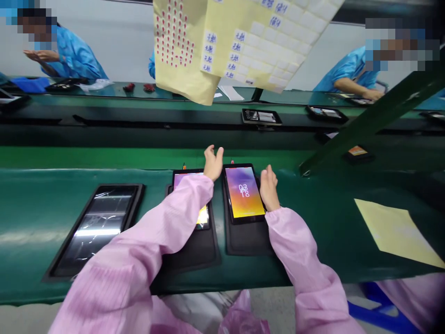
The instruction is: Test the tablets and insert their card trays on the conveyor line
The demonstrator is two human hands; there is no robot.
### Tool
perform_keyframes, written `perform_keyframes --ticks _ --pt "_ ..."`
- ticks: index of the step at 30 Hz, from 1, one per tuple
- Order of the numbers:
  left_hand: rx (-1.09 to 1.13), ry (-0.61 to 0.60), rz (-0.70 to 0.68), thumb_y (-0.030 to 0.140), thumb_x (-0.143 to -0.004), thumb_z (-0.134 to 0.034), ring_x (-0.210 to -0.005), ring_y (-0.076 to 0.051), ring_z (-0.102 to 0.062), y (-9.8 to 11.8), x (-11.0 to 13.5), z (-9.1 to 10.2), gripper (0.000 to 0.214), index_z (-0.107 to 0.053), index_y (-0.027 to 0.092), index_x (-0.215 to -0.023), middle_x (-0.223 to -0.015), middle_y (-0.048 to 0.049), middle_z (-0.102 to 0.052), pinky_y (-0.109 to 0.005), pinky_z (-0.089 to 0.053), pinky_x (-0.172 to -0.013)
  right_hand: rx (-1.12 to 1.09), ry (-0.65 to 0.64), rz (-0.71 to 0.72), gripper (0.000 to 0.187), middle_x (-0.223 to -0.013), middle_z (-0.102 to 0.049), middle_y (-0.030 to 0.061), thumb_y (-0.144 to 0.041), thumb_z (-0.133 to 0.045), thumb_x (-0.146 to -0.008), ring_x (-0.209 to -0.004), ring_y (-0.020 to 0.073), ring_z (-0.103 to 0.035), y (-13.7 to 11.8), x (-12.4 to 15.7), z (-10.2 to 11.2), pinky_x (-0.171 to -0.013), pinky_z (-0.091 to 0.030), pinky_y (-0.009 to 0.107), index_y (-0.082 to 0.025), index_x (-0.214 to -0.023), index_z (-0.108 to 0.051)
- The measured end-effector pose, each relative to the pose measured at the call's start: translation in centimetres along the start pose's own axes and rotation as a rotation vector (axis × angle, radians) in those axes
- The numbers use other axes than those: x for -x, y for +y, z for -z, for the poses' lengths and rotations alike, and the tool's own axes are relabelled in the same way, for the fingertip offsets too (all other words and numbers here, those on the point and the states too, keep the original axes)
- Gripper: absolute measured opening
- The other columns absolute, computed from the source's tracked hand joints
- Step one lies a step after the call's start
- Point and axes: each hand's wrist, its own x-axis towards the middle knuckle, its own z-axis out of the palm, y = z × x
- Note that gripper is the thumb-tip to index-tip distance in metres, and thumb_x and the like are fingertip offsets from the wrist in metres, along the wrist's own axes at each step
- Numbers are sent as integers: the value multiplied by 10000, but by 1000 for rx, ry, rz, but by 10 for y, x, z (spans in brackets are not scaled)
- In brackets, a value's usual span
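Observation:
Two tablets lie side by side on black mats on a green conveyor belt (264,157). The right tablet (243,192) is lit, with a clock on an orange-purple screen. My right hand (269,188) is beside its right edge, holding nothing. My left hand (213,163) rises near the top right corner of the left tablet (187,180), and its fingers are apart and hold nothing. My pink sleeve hides most of that tablet's lit screen. A dark-screened tablet (93,229) in a black frame lies further left.
A pale yellow sheet (392,232) lies on the belt at right. Yellow label sheets (243,41) hang above a further belt carrying more tablets (261,116). A dark green diagonal bar (371,125) crosses the right side. Co-workers in blue sleeves (74,55) sit beyond.

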Motion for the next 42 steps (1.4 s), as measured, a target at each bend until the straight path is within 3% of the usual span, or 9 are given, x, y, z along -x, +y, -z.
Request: perform_keyframes --ticks 2,3,6,8,12,17,27,33,42 --pt "-84 2 -150 365 -957 -395 -1428 -170 -288 -10 9 48 441 -352 157 -1344 -1533 -145 -281 -289 -250 -1157 51 -23 11 767 -1504 -388 137 -724 -284 -874 -1436 295 -258 8 16 12 -1157 -157 568 -209 -1426 -418" --pt "-216 1 -331 395 -955 -387 -1436 -189 -271 -15 18 74 460 -368 166 -1353 -1535 -138 -285 -327 -233 -1174 76 -36 26 741 -1525 -360 122 -703 -291 -885 -1449 281 -228 11 25 20 -1169 -123 557 -218 -1434 -407" --pt "-585 -8 -599 381 -956 -358 -1358 -227 -412 -33 48 141 391 -492 205 -1278 -1402 -92 -503 -476 -163 -1202 215 -95 141 616 -1548 -332 84 -597 -335 -930 -1466 255 -198 13 46 37 -1184 -53 545 -250 -1433 -410" --pt "-770 -94 -669 326 -944 -349 -1304 -239 -485 -45 65 162 378 -551 200 -1238 -1333 -91 -577 -520 -144 -1202 341 -155 251 548 -1540 -352 74 -531 -330 -959 -1458 250 -229 10 50 36 -1185 -44 549 -256 -1422 -426" --pt "-974 -237 -770 287 -928 -351 -1311 -272 -486 -61 82 149 439 -562 119 -1274 -1391 -163 -527 -561 -98 -1202 546 -333 435 505 -1495 -428 89 -460 -262 -996 -1417 251 -332 -4 39 13 -1187 -81 554 -208 -1354 -514" --pt "-1034 -249 -844 280 -926 -379 -1319 -295 -476 -66 89 127 469 -531 79 -1322 -1428 -186 -480 -595 -90 -1194 658 -422 507 501 -1478 -448 104 -389 -213 -1013 -1373 240 -408 -16 34 -2 -1188 -65 573 -181 -1351 -518" --pt "-1063 -379 -926 268 -914 -361 -1358 -281 -431 -68 71 138 490 -496 107 -1357 -1473 -165 -424 -614 -52 -1186 715 -485 496 552 -1513 -395 86 -465 -194 -1010 -1388 242 -387 -17 32 -9 -1179 -17 601 -194 -1438 -412" --pt "-1054 -347 -965 272 -911 -375 -1384 -285 -392 -62 69 144 495 -473 121 -1372 -1496 -162 -390 -614 -40 -1184 763 -486 446 620 -1514 -386 115 -514 -153 -999 -1384 255 -391 -17 39 -4 -1173 -39 609 -164 -1448 -399" --pt "-1057 -291 -1012 232 -884 -418 -1392 -301 -374 -69 71 166 487 -474 154 -1362 -1497 -153 -394 -638 -28 -1170 802 -378 332 828 -1491 -370 237 -636 -195 -944 -1423 346 -294 -44 75 -32 -1171 -51 613 15 -1400 -428"
